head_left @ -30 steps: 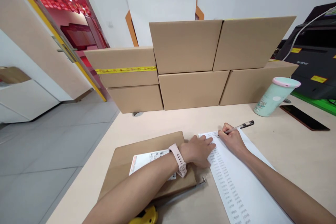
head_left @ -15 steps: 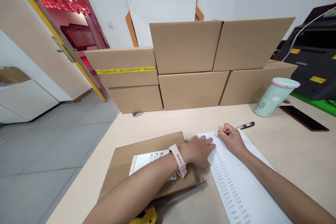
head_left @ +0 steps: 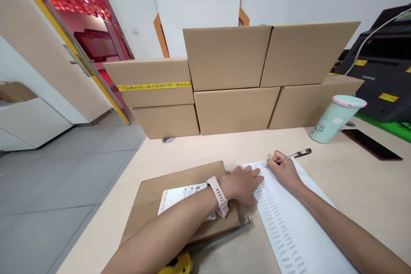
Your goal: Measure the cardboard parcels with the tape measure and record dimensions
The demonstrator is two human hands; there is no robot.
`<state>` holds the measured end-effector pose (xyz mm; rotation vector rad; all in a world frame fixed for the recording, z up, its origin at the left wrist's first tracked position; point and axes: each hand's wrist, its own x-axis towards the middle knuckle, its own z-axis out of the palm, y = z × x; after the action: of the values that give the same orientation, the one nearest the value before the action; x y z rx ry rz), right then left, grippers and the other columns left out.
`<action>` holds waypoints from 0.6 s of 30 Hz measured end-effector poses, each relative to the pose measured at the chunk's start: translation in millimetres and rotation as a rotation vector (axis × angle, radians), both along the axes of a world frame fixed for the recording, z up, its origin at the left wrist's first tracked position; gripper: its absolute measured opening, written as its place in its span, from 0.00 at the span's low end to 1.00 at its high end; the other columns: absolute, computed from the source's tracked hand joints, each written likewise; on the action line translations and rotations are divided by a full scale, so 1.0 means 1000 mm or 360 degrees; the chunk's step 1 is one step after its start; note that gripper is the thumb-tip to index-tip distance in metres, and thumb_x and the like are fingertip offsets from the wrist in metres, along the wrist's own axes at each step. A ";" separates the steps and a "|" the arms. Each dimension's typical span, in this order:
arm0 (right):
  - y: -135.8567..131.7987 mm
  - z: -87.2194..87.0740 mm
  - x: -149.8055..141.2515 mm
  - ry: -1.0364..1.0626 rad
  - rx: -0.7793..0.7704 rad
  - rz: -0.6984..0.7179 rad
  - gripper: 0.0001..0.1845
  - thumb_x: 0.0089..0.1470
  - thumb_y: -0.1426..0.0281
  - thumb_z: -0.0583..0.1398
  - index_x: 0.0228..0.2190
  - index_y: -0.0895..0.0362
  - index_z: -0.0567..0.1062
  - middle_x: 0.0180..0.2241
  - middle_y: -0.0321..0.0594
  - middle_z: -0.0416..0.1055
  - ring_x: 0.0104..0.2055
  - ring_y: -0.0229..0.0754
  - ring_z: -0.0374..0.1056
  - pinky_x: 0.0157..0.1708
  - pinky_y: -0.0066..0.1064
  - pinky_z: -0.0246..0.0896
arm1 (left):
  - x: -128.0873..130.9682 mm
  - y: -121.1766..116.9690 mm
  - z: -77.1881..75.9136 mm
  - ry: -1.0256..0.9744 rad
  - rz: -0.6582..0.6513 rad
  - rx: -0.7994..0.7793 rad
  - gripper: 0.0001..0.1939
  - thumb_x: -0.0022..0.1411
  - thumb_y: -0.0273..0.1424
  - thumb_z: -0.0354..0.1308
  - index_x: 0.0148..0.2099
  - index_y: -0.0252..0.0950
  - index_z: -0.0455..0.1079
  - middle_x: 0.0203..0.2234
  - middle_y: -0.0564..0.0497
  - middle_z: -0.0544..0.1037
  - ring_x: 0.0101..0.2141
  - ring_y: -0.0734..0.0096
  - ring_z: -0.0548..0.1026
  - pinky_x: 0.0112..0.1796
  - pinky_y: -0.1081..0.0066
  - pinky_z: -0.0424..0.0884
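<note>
A white sheet of paper [head_left: 308, 227] with columns of small handwriting lies on the table. My right hand [head_left: 285, 174] grips a pen [head_left: 297, 154], its tip touching the paper near the upper left part. Flat on the sheet's left edge rests my left hand [head_left: 244, 185], fingers spread, with a pink watch strap on the wrist. Under that forearm is a cardboard parcel [head_left: 150, 197] bearing a white shipping label [head_left: 173, 199]. A yellow tape measure [head_left: 181, 264], partly hidden by my arm, has its blade [head_left: 227, 236] pulled out along the parcel's near edge.
Stacked cardboard boxes [head_left: 237, 111] line the back of the table [head_left: 369, 197]. A mint-green cup [head_left: 337, 117] and a dark phone [head_left: 372, 144] sit at the right, near a black printer [head_left: 382, 68]. An open door [head_left: 48, 30] stands at the left.
</note>
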<state>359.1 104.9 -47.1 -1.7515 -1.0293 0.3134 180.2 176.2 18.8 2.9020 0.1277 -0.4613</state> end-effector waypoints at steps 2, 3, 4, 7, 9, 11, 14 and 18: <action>0.000 0.000 0.001 -0.0001 0.0003 -0.0003 0.14 0.43 0.68 0.58 0.16 0.52 0.56 0.16 0.27 0.51 0.19 0.33 0.48 0.17 0.26 0.41 | 0.000 0.000 0.000 0.0002 0.0005 -0.0006 0.31 0.56 0.42 0.51 0.60 0.35 0.58 0.63 0.40 0.59 0.58 0.49 0.59 0.51 0.52 0.61; 0.000 -0.001 0.001 -0.0002 0.0007 -0.0007 0.14 0.43 0.68 0.58 0.16 0.52 0.56 0.16 0.27 0.52 0.19 0.33 0.48 0.17 0.26 0.42 | 0.000 0.000 0.000 0.0004 0.0007 -0.0011 0.31 0.56 0.42 0.51 0.60 0.35 0.58 0.63 0.40 0.59 0.58 0.49 0.59 0.52 0.52 0.61; 0.000 -0.002 0.002 -0.0004 0.0014 -0.0012 0.14 0.43 0.68 0.58 0.16 0.52 0.56 0.16 0.27 0.52 0.20 0.34 0.49 0.18 0.26 0.43 | 0.000 0.000 0.001 0.0006 0.0008 -0.0016 0.31 0.56 0.42 0.51 0.60 0.35 0.58 0.63 0.40 0.59 0.59 0.49 0.59 0.52 0.52 0.61; 0.000 -0.005 0.003 -0.0012 0.0047 -0.0049 0.15 0.45 0.67 0.58 0.17 0.52 0.56 0.17 0.28 0.53 0.21 0.34 0.52 0.19 0.26 0.47 | 0.000 0.000 0.001 0.0009 0.0012 -0.0043 0.32 0.57 0.41 0.52 0.61 0.34 0.57 0.63 0.40 0.58 0.59 0.48 0.58 0.52 0.51 0.61; 0.000 -0.005 0.003 -0.0025 0.0070 -0.0075 0.14 0.49 0.64 0.58 0.19 0.52 0.58 0.18 0.28 0.56 0.22 0.35 0.55 0.21 0.27 0.50 | -0.001 0.001 0.000 0.0000 0.0014 -0.0064 0.32 0.57 0.41 0.52 0.61 0.33 0.57 0.64 0.38 0.57 0.59 0.47 0.58 0.53 0.50 0.61; -0.001 -0.003 0.004 -0.0063 0.0083 -0.0081 0.11 0.53 0.61 0.57 0.25 0.52 0.63 0.21 0.31 0.62 0.24 0.38 0.59 0.24 0.28 0.54 | 0.000 0.001 0.000 -0.0021 0.0019 -0.0093 0.32 0.56 0.40 0.54 0.61 0.32 0.59 0.63 0.38 0.58 0.58 0.46 0.59 0.53 0.50 0.61; -0.005 0.001 0.012 -0.0352 0.0096 0.0064 0.08 0.55 0.62 0.55 0.34 0.52 0.70 0.32 0.39 0.71 0.35 0.44 0.66 0.36 0.34 0.60 | 0.000 0.002 0.007 -0.0080 0.0073 -0.0152 0.31 0.57 0.40 0.55 0.61 0.34 0.59 0.63 0.40 0.60 0.58 0.49 0.61 0.52 0.53 0.63; -0.012 -0.002 0.028 -0.1058 -0.0029 0.0325 0.13 0.56 0.71 0.51 0.37 0.51 0.75 0.36 0.43 0.72 0.42 0.49 0.66 0.38 0.37 0.61 | -0.016 -0.002 0.047 -0.0289 0.0222 -0.0199 0.31 0.63 0.39 0.51 0.65 0.38 0.51 0.65 0.44 0.55 0.62 0.57 0.56 0.56 0.59 0.59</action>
<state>386.9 92.9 -49.1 -1.8079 -1.6854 -0.1556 163.8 174.4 65.5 2.7717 0.2612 -0.1743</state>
